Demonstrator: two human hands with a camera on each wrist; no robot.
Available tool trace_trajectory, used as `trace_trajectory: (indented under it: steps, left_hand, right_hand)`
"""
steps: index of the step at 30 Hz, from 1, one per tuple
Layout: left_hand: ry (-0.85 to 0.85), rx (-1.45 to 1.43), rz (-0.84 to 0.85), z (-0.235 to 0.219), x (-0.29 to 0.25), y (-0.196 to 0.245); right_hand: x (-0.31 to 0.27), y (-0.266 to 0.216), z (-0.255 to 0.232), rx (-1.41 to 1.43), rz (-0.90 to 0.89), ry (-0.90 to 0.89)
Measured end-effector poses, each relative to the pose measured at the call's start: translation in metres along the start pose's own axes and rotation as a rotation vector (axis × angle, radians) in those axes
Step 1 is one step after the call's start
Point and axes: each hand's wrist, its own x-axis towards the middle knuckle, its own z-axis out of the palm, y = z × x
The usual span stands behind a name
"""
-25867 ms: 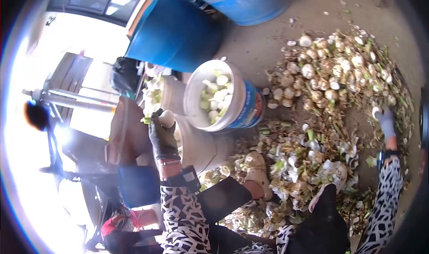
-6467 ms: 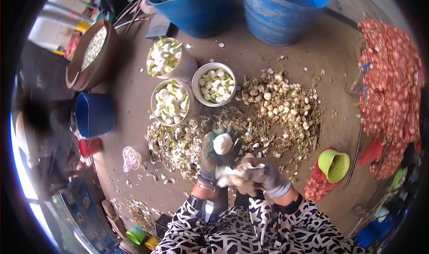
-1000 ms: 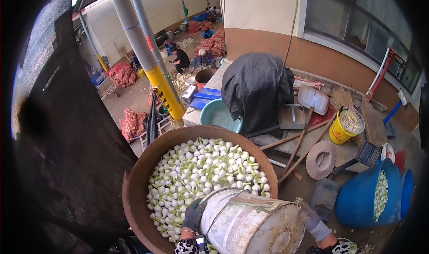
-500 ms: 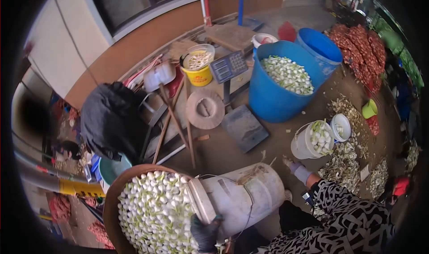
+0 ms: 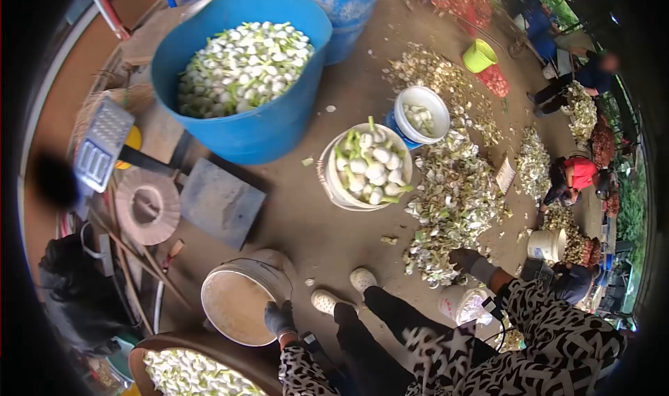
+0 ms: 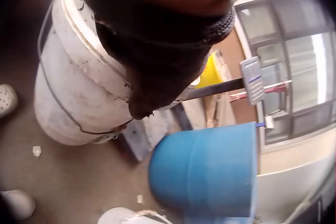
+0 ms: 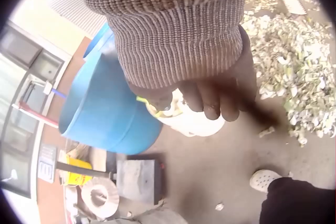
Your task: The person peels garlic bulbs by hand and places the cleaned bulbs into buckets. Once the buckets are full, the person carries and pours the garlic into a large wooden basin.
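My gloved left hand [image 5: 280, 318] grips the rim of a scuffed white bucket [image 5: 240, 305]. The bucket tilts so that its bare, brownish inside faces up, and a wire handle shows along its wall [image 6: 79, 92] in the left wrist view. Close below it is a wide brown tub [image 5: 230, 354] holding garlic bulbs [image 5: 191, 375] with short green stems. Out to the right, my gloved right hand [image 5: 474, 263] holds nothing, its fingers [image 7: 212, 103] loosely bent in the right wrist view.
Ahead stand a white bucket of garlic [image 5: 327, 187], a smaller white bucket [image 5: 424, 95] and a big blue tub [image 5: 279, 131]. A platform scale [image 5: 223, 197] sits at left beside a straw hat [image 5: 146, 204] and poles. Peelings [image 5: 456, 208] cover the floor at right. Several people are farther right.
The bucket, earlier on its side over the brown tub, has swung back away from the garlic with my left hand on it. My right hand left it, and the view has turned right.
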Motion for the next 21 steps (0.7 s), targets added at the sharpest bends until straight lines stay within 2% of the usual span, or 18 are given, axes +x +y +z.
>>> trace_trajectory:
  steps: [3, 4, 5, 7, 8, 9, 10, 11, 12, 13, 14, 15, 16, 17, 18, 19, 20, 21]
  left_hand:
    - [-0.119, 0.125, 0.101, 0.065, 0.014, 0.012]
    - [-0.196, 0.173, 0.062, 0.077, 0.014, 0.012]
    - [-0.204, 0.174, 0.060, 0.078, 0.009, 0.023]
    - [0.041, 0.193, 0.004, 0.057, -0.012, 0.043]
    - [0.066, 0.153, -0.028, 0.032, -0.021, 0.070]
    - [0.119, 0.026, 0.055, 0.037, -0.019, 0.070]
    - [0.172, -0.109, 0.223, 0.047, -0.018, 0.075]
    - [-0.013, -0.361, 0.154, 0.042, -0.020, 0.106]
    - [-0.135, -0.525, 0.227, 0.071, -0.006, 0.105]
    - [-0.267, -0.792, 0.293, 0.055, -0.016, 0.158]
    - [-0.282, -0.776, 0.342, 0.072, -0.007, 0.189]
    - [-0.309, -0.759, 0.399, 0.088, 0.003, 0.210]
    - [-0.414, -0.936, 0.219, 0.109, 0.017, 0.230]
    - [-0.516, -1.118, 0.020, 0.135, 0.030, 0.253]
    - [-0.640, -1.375, -0.120, 0.162, 0.047, 0.263]
    - [-0.719, -1.281, -0.113, 0.170, 0.059, 0.280]
    - [-0.702, -1.207, -0.113, 0.166, 0.061, 0.309]
    - [-0.668, -1.144, -0.110, 0.162, 0.064, 0.331]
  right_hand:
    - [-0.003, 0.012, -0.015, 0.043, 0.106, 0.047]
    - [0.004, 0.026, -0.022, -0.097, 0.013, 0.055]
    - [0.010, 0.034, -0.031, -0.100, 0.020, 0.057]
    - [0.041, 0.058, -0.043, -0.072, -0.177, -0.069]
    - [0.096, 0.095, -0.059, -0.293, -0.333, -0.254]
    - [0.097, 0.054, -0.048, 0.154, 0.076, -0.107]
    - [0.098, 0.004, -0.040, 0.168, 0.135, 0.005]
    - [0.135, 0.006, -0.040, -0.032, -0.070, 0.017]
    - [0.135, -0.054, -0.024, 0.355, 0.011, 0.141]
    - [0.191, -0.065, -0.033, -0.072, -0.011, 0.065]
    - [0.249, -0.043, -0.026, -0.010, -0.585, 0.196]
    - [0.287, -0.060, -0.026, -0.276, -0.733, 0.256]
    - [0.324, -0.103, -0.029, -0.563, -0.885, 0.331]
    - [0.339, -0.145, -0.019, 0.104, -0.821, 0.115]
    - [0.374, -0.173, -0.020, -0.379, -0.832, 0.359]
    - [0.437, -0.175, -0.015, 0.052, -0.925, 0.134]
    - [0.381, -0.226, -0.017, 0.430, -0.577, -0.165]
    - [0.310, -0.286, -0.017, 0.824, -0.156, -0.294]
